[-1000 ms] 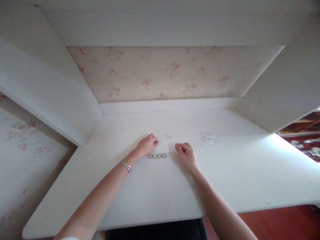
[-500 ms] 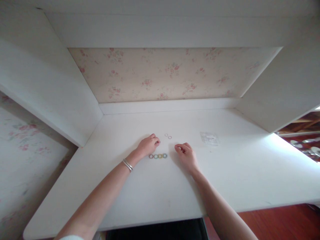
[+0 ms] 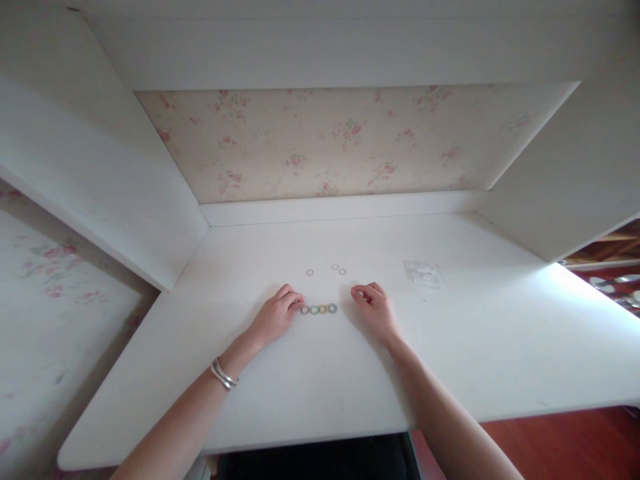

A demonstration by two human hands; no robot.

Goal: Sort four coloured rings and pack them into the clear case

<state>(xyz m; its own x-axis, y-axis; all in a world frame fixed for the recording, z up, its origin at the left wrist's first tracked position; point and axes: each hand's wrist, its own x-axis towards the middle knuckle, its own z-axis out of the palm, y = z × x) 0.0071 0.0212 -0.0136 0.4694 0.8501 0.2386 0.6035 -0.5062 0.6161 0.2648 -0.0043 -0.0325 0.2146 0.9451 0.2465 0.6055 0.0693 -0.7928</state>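
Note:
A row of several coloured rings lies on the white desk: a reddish-brown ring (image 3: 305, 311) at the left end, then a green ring (image 3: 315, 310), a yellowish ring (image 3: 323, 309) and a blue-grey ring (image 3: 333, 309). My left hand (image 3: 275, 313) is closed, its fingertips pinched together at the reddish-brown ring's left edge; what is between them is too small to make out. Right of the row, my right hand (image 3: 377, 312) rests with curled fingers, their contents hidden. Behind the row lie three thin rings, a single one (image 3: 310, 273) and a pair (image 3: 335, 267) side by side.
A clear plastic bag (image 3: 423, 274) lies on the desk (image 3: 320, 380) to the right. White side panels and a flowered back wall (image 3: 300, 147) enclose the desk. A dark seat (image 3: 320, 460) stands below the front edge.
My left hand has moved left and nearer to me, down to the row's left end. A single thin ring now shows where that hand was. My right hand stays put.

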